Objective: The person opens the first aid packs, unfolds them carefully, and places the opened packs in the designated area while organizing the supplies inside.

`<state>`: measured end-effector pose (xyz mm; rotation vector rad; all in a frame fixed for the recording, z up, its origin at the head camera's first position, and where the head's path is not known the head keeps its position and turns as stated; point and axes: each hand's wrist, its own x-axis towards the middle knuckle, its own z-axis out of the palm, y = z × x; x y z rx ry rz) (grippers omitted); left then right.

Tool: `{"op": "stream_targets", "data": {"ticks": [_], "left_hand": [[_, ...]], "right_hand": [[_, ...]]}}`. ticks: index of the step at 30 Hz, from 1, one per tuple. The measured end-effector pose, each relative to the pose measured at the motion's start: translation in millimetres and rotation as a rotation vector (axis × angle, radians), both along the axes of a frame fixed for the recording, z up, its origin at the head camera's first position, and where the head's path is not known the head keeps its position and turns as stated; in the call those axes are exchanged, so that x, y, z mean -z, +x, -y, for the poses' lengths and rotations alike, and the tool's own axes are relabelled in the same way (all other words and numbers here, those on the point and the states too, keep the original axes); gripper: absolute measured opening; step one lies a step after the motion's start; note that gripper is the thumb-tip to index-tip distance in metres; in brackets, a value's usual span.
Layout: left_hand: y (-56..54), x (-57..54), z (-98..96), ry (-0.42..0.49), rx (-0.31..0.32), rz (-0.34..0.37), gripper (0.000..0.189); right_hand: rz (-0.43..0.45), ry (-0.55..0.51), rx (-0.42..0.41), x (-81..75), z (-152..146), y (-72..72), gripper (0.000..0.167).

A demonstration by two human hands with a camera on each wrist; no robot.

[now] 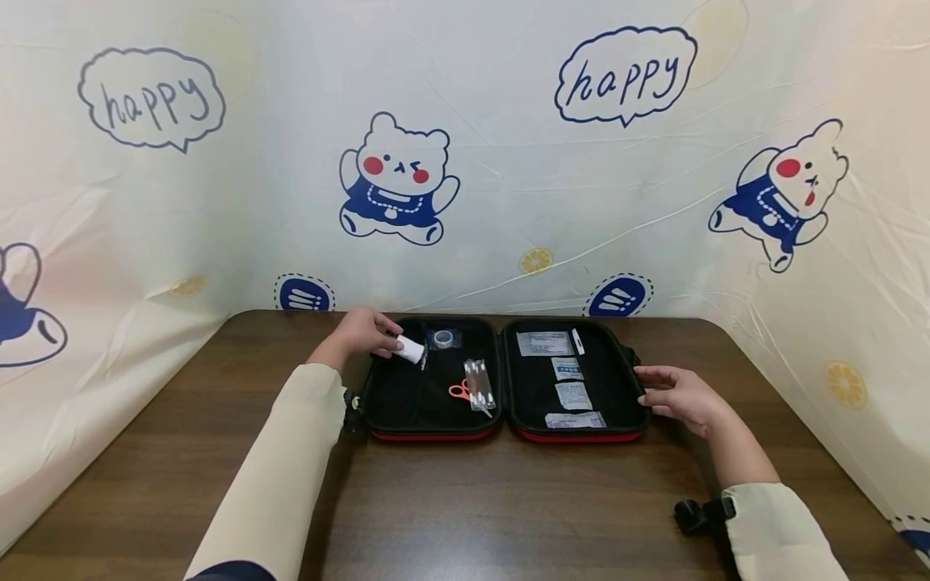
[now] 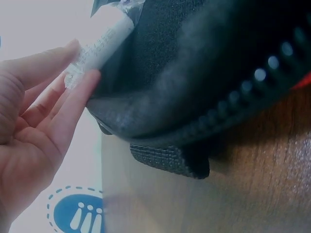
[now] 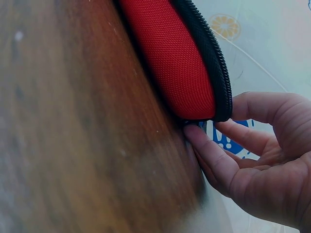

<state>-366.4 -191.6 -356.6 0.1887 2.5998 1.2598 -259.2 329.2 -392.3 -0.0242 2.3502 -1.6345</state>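
My left hand point(image 1: 361, 332) pinches a white bandage roll point(image 1: 410, 349) in clear wrapping between thumb and fingers. The roll is over the upper left corner of an unzipped first-aid case point(image 1: 392, 403), black inside and red outside, which lies spread flat on the table. Small print shows on the roll in the left wrist view. My right hand point(image 1: 679, 395) grips the right edge of the case, its fingertips at the zipper rim and red underside point(image 3: 170, 63). Inside the left half lie a tape roll point(image 1: 442, 339), orange-handled scissors point(image 1: 458, 390) and a pack of cotton swabs point(image 1: 479, 385).
The case's right half holds several flat packets point(image 1: 545, 344) and a slim white stick point(image 1: 577, 341). The brown wooden table point(image 1: 450, 508) extends toward me. A patterned cloth point(image 1: 508, 202) hangs behind its far edge.
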Motion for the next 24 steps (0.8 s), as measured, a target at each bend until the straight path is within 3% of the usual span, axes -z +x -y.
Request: {"op": "stream_targets", "data": {"ticks": [8, 19, 24], "left_hand": [[1.2, 1.8, -3.5, 0.019, 0.031, 0.062, 0.030], [2.9, 3.1, -9.1, 0.012, 0.056, 0.081, 0.027], [4.2, -2.6, -12.5, -0.034, 0.071, 0.084, 0.024]], "right_hand": [[-0.003, 0.002, -0.002, -0.5, 1, 1.5, 0.064], [-0.002, 0.017, -0.003, -0.6, -1, 2.4, 0.064], [-0.015, 0.006, -0.006, 0.1, 0, 2.0, 0.064]]}}
